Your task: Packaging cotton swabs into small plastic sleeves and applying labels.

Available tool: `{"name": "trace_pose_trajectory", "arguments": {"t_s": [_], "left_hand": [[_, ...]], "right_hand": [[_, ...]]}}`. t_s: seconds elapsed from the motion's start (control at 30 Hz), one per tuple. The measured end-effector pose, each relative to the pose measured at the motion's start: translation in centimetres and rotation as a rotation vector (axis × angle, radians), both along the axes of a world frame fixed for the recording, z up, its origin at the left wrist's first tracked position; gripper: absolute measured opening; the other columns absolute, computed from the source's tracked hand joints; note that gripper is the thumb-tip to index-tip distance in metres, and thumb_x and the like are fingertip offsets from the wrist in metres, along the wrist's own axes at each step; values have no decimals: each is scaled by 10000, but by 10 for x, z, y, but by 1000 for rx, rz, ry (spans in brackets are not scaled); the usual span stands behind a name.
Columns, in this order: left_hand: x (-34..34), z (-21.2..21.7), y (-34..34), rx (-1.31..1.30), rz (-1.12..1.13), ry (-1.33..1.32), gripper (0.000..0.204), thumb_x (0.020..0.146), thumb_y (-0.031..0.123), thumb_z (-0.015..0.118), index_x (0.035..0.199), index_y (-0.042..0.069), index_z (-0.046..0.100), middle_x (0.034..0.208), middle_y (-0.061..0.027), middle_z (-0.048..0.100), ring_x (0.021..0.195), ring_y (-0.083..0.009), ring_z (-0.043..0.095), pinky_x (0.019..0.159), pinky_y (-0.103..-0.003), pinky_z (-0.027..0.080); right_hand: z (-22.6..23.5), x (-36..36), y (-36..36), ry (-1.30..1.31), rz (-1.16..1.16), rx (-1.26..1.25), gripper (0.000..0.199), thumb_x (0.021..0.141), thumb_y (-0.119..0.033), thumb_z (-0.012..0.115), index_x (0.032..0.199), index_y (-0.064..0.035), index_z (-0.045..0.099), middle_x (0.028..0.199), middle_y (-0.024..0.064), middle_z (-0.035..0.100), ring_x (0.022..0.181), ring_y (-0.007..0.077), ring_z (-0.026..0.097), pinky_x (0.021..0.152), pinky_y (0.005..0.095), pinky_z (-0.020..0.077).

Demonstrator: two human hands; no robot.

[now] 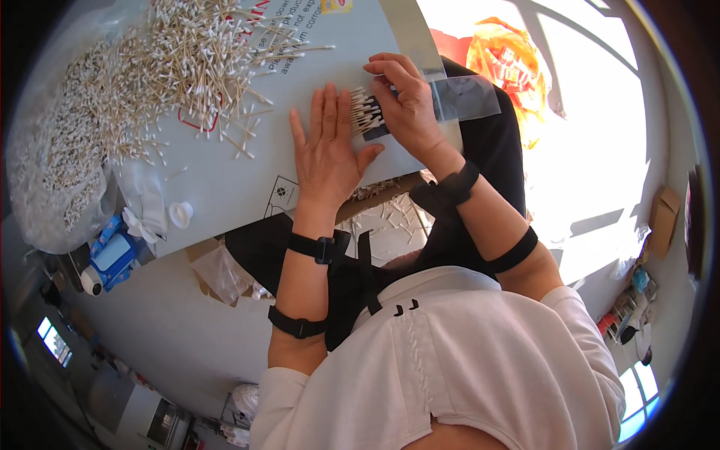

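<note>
One left hand (325,150) flat, one right hand (409,101) curled over one bag (469,97), grip unclear, many swabs (365,112)

The cotton swabs (364,114) are tan and white, the straps (298,323) black, the shirt (487,352) off-white.

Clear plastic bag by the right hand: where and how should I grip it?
I'd pinch the bag at its right end, from the right: that end looks flat and juts past the table, while the right hand hides its left end.
</note>
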State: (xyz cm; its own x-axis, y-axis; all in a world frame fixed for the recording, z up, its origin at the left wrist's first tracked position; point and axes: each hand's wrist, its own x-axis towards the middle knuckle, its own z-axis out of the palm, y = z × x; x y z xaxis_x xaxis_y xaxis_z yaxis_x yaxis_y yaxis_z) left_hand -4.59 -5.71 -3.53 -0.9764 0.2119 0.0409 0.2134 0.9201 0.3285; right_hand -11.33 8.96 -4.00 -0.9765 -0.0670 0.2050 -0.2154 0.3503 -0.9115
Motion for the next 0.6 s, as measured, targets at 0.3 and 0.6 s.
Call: {"name": "trace_pose_trajectory", "arguments": {"t_s": [0.3, 0.6], "left_hand": [[-19, -9, -9, 238, 55, 86, 801, 926, 421, 601, 1512, -2, 255, 1597, -194, 201, 1486, -340, 183, 1184, -547, 129], [-31, -19, 20, 1200, 349, 137, 694, 1044, 416, 384, 1514, -57, 194, 1602, -200, 170, 1493, -298, 154, 1202, -405, 145]], "right_hand": [[-12, 16, -7, -65, -27, -342, 255, 994, -83, 506, 1217, 13, 583, 1323, 134, 571, 1227, 226, 522, 1021, 307, 404], [-18, 14, -20, -39, -14, -439, 335, 1022, -159, 498, 1297, 29, 533, 1374, 168, 530, 1275, 247, 496, 1075, 322, 361]]}}
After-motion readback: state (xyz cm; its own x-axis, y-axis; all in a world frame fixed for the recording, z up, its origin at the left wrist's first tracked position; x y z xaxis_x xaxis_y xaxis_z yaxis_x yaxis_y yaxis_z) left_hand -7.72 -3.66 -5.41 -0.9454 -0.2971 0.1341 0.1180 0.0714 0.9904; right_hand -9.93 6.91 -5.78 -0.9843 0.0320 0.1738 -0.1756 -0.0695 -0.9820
